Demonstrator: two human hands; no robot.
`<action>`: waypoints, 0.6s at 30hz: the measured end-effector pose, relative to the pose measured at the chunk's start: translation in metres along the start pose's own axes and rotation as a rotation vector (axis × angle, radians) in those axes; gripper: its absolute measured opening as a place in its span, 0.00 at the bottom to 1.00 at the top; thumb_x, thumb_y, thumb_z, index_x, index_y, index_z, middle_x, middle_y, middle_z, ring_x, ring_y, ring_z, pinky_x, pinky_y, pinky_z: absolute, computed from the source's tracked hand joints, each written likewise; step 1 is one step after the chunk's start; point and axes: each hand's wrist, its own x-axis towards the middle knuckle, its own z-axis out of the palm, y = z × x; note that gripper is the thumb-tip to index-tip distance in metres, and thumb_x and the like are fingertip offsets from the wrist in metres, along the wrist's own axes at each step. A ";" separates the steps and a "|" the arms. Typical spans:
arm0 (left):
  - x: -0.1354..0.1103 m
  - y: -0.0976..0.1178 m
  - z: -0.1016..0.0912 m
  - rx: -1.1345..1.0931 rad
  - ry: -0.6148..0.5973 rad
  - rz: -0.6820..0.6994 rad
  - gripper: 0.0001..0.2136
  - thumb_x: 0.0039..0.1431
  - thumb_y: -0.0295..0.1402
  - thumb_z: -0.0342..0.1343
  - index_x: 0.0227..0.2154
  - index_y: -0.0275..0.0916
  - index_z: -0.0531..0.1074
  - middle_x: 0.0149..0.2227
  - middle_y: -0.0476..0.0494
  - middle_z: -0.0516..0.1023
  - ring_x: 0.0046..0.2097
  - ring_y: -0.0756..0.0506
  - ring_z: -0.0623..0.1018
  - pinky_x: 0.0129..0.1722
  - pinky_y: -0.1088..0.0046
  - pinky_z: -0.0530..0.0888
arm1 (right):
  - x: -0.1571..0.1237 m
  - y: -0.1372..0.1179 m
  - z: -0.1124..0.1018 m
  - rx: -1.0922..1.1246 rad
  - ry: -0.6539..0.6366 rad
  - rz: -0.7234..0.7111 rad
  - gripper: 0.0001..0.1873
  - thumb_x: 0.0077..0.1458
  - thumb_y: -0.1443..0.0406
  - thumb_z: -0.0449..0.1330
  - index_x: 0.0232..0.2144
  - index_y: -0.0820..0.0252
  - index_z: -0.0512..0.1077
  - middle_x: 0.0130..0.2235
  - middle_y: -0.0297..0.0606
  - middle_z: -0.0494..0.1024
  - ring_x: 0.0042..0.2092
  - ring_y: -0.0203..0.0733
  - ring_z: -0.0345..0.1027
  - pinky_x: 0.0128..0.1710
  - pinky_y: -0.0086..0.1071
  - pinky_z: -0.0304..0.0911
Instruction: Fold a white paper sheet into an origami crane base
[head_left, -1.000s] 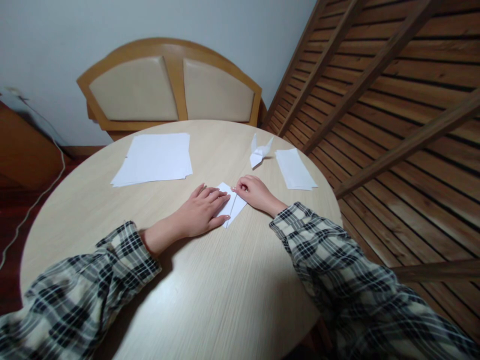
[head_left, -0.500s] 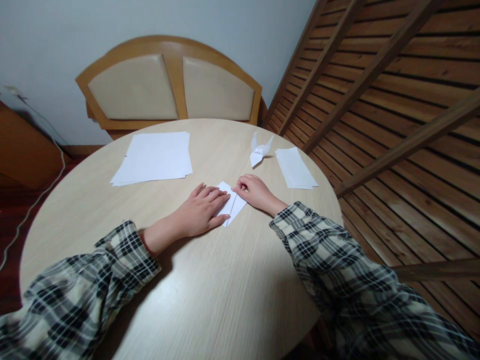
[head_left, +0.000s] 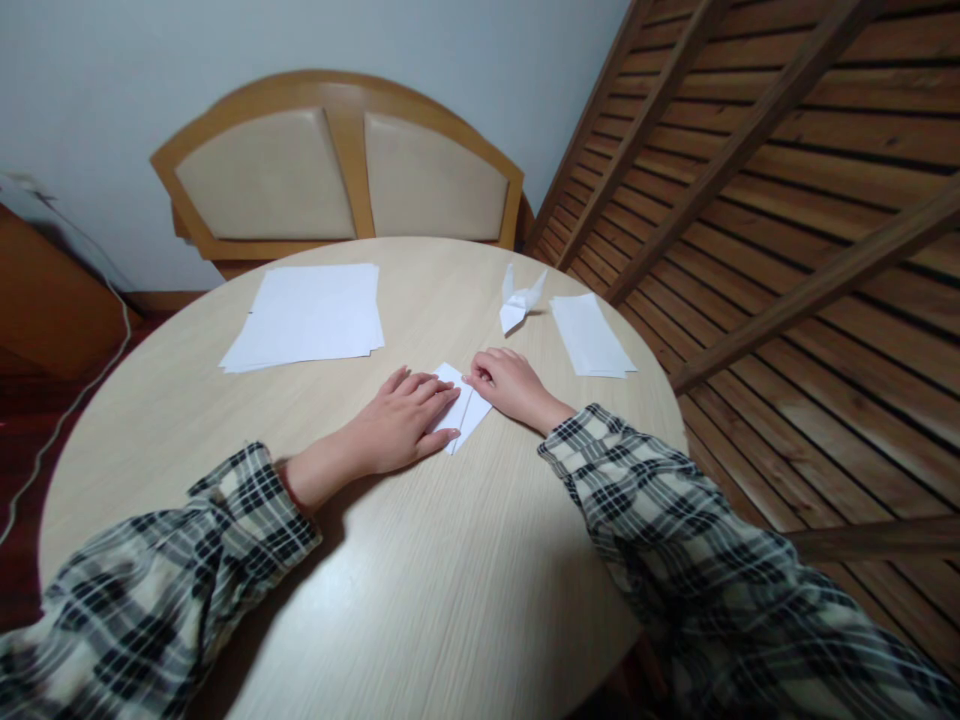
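Observation:
A small folded white paper (head_left: 471, 412), roughly kite-shaped with a crease line down its middle, lies flat on the table. My left hand (head_left: 401, 415) rests open on its left side, fingers stretched over the paper and thumb near the lower corner. On the paper's upper right edge sits my right hand (head_left: 510, 382), its fingers curled and closed, with thumb and fingertip at the fold. The palm hides part of the right corner. Beyond my right hand stands a folded white paper crane (head_left: 519, 302).
A stack of white sheets (head_left: 311, 315) lies at the far left of the round wooden table (head_left: 420, 590). Smaller white paper strips (head_left: 591, 338) are at the right edge. A padded wooden headboard (head_left: 360, 170) stands behind, and a slatted wooden panel (head_left: 787, 260) is at the right.
Almost nothing differs. My right hand has shifted very slightly to the left along the paper's edge; my left hand stays in place.

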 end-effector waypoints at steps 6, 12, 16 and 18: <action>-0.001 -0.001 0.001 0.004 -0.007 -0.002 0.26 0.67 0.47 0.42 0.61 0.35 0.61 0.57 0.35 0.69 0.60 0.35 0.64 0.63 0.48 0.53 | 0.002 0.004 -0.003 0.105 -0.013 -0.031 0.12 0.64 0.64 0.49 0.28 0.58 0.65 0.32 0.37 0.72 0.38 0.41 0.64 0.41 0.35 0.55; -0.001 -0.001 0.001 -0.015 0.007 -0.001 0.26 0.67 0.47 0.42 0.61 0.36 0.62 0.57 0.35 0.69 0.60 0.35 0.64 0.63 0.48 0.53 | 0.002 0.004 -0.004 0.155 0.010 0.006 0.12 0.61 0.61 0.55 0.26 0.57 0.64 0.28 0.34 0.69 0.33 0.39 0.62 0.36 0.33 0.55; -0.001 -0.001 0.001 -0.018 0.013 0.003 0.26 0.67 0.47 0.43 0.61 0.37 0.62 0.57 0.35 0.69 0.60 0.35 0.64 0.63 0.48 0.53 | 0.001 0.002 -0.002 0.143 0.023 0.018 0.14 0.60 0.59 0.57 0.25 0.57 0.63 0.28 0.33 0.69 0.33 0.39 0.62 0.37 0.33 0.54; 0.000 -0.001 0.001 -0.015 0.010 0.004 0.26 0.67 0.47 0.42 0.60 0.37 0.62 0.57 0.36 0.69 0.60 0.35 0.64 0.63 0.48 0.53 | 0.001 0.001 -0.001 0.132 0.032 0.024 0.14 0.59 0.58 0.58 0.25 0.57 0.64 0.28 0.33 0.69 0.33 0.38 0.62 0.37 0.33 0.54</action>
